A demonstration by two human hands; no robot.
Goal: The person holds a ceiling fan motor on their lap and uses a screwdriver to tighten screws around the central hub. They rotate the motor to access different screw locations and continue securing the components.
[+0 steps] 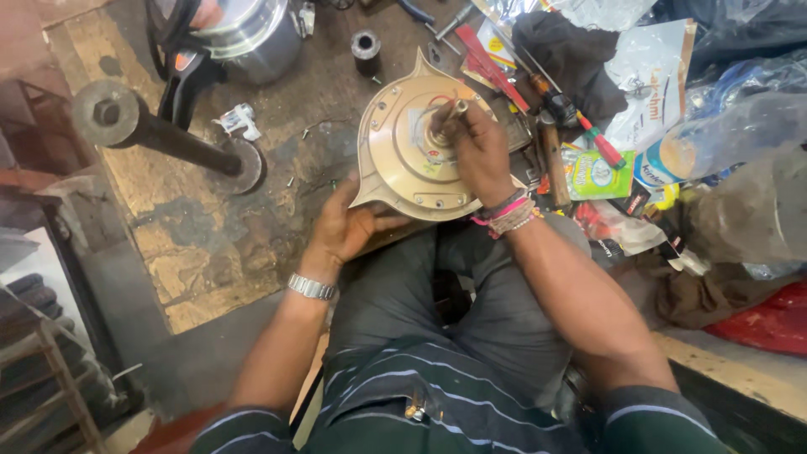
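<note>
Fan motor housing (409, 155): gold-coloured metal disc with pointed lugs, propped on the person's knees above the floor (210, 227). Likely stiff, fairly heavy; best gripped at the rim. Left hand (345, 225) cups the lower rim; right hand (479, 151) is pinched on the central shaft (445, 118). Screwdrivers (572, 109) lie beside it.

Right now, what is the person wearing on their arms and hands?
Both arms are bare up to short, dark green sleeves with thin white stripes. The left hand has a silver metal watch with a linked band on its wrist. The right hand has a bunch of thread and bead bracelets on its wrist, pink, black and pale. No gloves or rings show.
</note>
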